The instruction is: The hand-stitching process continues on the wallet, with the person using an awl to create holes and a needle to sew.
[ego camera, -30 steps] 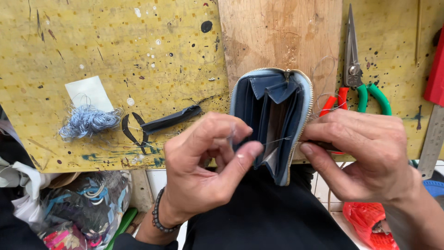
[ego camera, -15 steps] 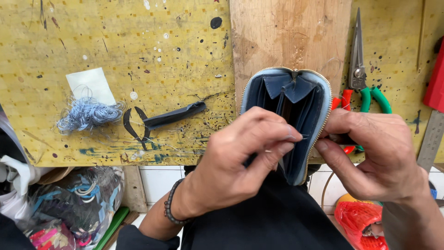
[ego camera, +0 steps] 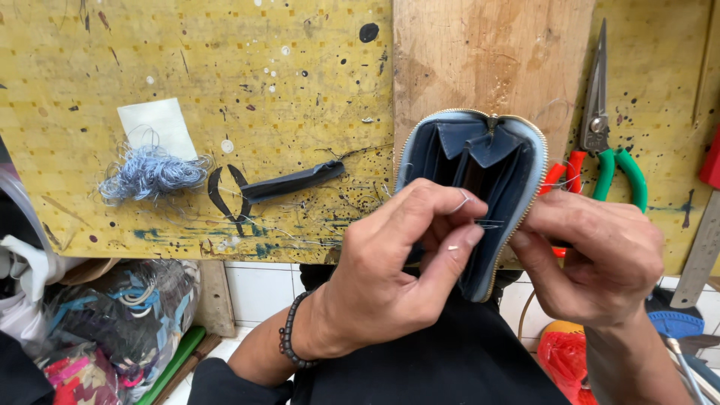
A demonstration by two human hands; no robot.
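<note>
A dark blue zip-around wallet [ego camera: 495,161] stands open over the bench edge, its brass zipper teeth showing round the rim. My left hand [ego camera: 390,266] pinches a fine thread [ego camera: 469,202] between thumb and fingers in front of the wallet's inside. My right hand [ego camera: 585,259] grips the wallet's right zipper edge from the side. A beaded bracelet circles my left wrist. The lower part of the wallet is hidden behind both hands.
On the yellow stained bench [ego camera: 225,67] lie a black thread snipper [ego camera: 270,187], a tangle of light blue thread [ego camera: 150,172] and a white paper scrap [ego camera: 157,124]. Scissors with red and green handles [ego camera: 600,142] rest right of a wooden board [ego camera: 487,52]. Bags of scraps [ego camera: 97,330] sit below left.
My left hand has moved right, across the wallet's front, and now pinches the thread close to my right hand. The wallet has shifted slightly right in view.
</note>
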